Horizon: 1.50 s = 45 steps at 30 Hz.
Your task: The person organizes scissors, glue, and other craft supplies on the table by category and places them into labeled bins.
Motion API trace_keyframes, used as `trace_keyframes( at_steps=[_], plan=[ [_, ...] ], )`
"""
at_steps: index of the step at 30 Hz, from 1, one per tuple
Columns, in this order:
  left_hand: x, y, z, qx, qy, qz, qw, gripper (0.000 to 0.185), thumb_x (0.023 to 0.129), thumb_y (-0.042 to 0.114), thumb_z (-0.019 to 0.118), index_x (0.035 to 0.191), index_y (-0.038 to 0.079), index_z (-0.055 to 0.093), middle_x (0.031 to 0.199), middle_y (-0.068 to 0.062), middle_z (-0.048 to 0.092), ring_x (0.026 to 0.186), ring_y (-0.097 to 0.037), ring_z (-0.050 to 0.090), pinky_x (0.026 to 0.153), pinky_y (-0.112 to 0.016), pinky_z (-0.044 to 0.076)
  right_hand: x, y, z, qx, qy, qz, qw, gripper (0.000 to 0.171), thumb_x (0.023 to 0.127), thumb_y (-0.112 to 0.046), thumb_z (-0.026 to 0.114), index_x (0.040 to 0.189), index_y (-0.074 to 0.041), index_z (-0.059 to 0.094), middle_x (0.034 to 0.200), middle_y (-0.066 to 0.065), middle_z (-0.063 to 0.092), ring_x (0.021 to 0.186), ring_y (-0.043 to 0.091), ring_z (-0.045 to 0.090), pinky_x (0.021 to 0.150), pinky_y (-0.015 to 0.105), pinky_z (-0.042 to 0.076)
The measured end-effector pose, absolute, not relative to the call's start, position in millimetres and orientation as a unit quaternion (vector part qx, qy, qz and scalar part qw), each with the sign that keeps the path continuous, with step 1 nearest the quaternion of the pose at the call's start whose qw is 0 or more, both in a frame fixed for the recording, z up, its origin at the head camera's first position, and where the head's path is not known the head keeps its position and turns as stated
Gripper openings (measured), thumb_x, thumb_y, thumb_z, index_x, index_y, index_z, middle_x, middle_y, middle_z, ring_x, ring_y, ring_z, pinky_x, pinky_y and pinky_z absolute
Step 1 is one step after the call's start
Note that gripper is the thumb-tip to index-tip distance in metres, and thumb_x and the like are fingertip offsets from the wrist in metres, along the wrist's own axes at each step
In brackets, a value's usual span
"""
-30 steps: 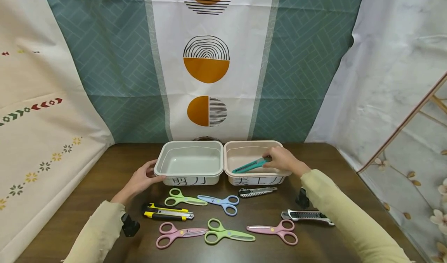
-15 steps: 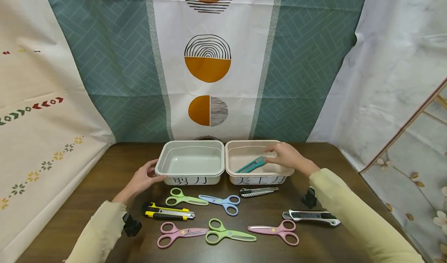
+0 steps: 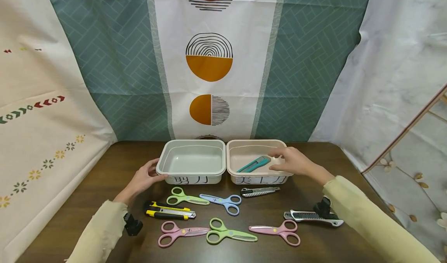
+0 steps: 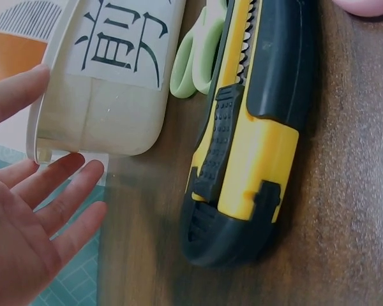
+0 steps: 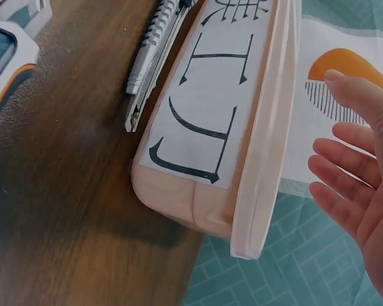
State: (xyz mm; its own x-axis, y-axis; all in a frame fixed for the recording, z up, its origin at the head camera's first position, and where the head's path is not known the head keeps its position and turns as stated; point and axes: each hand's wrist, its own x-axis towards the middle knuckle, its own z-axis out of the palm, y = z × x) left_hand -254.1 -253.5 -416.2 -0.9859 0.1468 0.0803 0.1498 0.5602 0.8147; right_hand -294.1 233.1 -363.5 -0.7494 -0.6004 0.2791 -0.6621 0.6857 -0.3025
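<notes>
The right hand (image 3: 297, 164) has let go of the teal plastic utility knife (image 3: 253, 164), fingers now spread above the pink plastic bin (image 3: 234, 173) at frame centre. The knife lies inside it. The left hand (image 3: 143, 177), fingers relaxed, still touches the white plastic bin (image 3: 164, 173).

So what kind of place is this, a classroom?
Probably not: it looks like a home-made sorting corner. Patterned cloths hang behind a wooden table, with two labelled bins and scissors laid out.

white bin (image 3: 190, 159) label: 剪刀 | pink bin (image 3: 249, 154) label: 美工刀

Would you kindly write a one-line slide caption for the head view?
Right hand open over the pink bin holding a teal utility knife; left hand touches the grey bin.
</notes>
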Motion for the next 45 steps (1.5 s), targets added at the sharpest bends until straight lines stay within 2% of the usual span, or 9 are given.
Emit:
trace_keyframes(
  at_steps=[4,10,20,29,35,45],
  plan=[
    [-253,-254,-416,-0.080,-0.882,-0.464,0.003,0.073,0.083,0.020,0.067,0.137,-0.006,0.026,0.120,-0.030,0.052,0.104,-0.038,0.056,0.088,-0.053,0.040,-286,234,-362,0.349,-0.908,0.219,0.075,0.042,0.072,-0.029,0.076,0.105,-0.006,0.066,0.097,0.003,0.067,0.085,0.016,0.059,0.073,0.040,0.049],
    [-254,-254,-417,-0.082,-0.883,-0.461,0.005,0.073,0.083,0.020,0.067,0.137,-0.006,0.027,0.119,-0.030,0.052,0.104,-0.038,0.056,0.088,-0.053,0.040,-275,231,-358,0.361,-0.900,0.236,0.063,0.041,0.070,-0.031,0.077,0.102,-0.007,0.066,0.093,-0.001,0.067,0.082,0.013,0.059,0.070,0.034,0.049],
    [-252,-254,-418,-0.086,-0.883,-0.461,0.009,0.072,0.082,0.020,0.067,0.136,-0.007,0.028,0.118,-0.030,0.053,0.103,-0.038,0.057,0.087,-0.053,0.041,-254,243,-357,0.378,-0.899,0.221,0.028,0.043,0.070,-0.033,0.076,0.102,-0.007,0.064,0.089,0.000,0.065,0.080,0.016,0.060,0.068,0.028,0.050],
    [-254,-255,-421,-0.080,-0.884,-0.460,0.006,0.073,0.082,0.024,0.067,0.137,-0.005,0.028,0.119,-0.029,0.053,0.104,-0.039,0.056,0.089,-0.055,0.039,-232,275,-367,0.358,-0.915,0.182,0.031,0.042,0.067,-0.037,0.078,0.095,-0.010,0.064,0.086,-0.012,0.060,0.079,0.012,0.058,0.068,0.031,0.049],
    [-254,-254,-420,-0.084,-0.891,-0.447,0.005,0.073,0.082,0.024,0.067,0.136,-0.006,0.029,0.118,-0.029,0.054,0.103,-0.038,0.057,0.088,-0.054,0.040,-216,297,-378,0.352,-0.923,0.153,0.015,0.043,0.066,-0.041,0.076,0.095,-0.012,0.063,0.090,-0.008,0.062,0.082,0.011,0.057,0.069,0.031,0.047],
    [-250,-252,-421,-0.089,-0.904,-0.417,0.014,0.069,0.083,0.025,0.066,0.134,-0.008,0.031,0.111,-0.025,0.059,0.097,-0.033,0.059,0.085,-0.050,0.044,-199,327,-400,0.346,-0.925,0.153,-0.030,0.054,0.066,-0.040,0.077,0.101,-0.002,0.060,0.096,0.004,0.064,0.084,0.015,0.058,0.069,0.032,0.047]
  ],
)
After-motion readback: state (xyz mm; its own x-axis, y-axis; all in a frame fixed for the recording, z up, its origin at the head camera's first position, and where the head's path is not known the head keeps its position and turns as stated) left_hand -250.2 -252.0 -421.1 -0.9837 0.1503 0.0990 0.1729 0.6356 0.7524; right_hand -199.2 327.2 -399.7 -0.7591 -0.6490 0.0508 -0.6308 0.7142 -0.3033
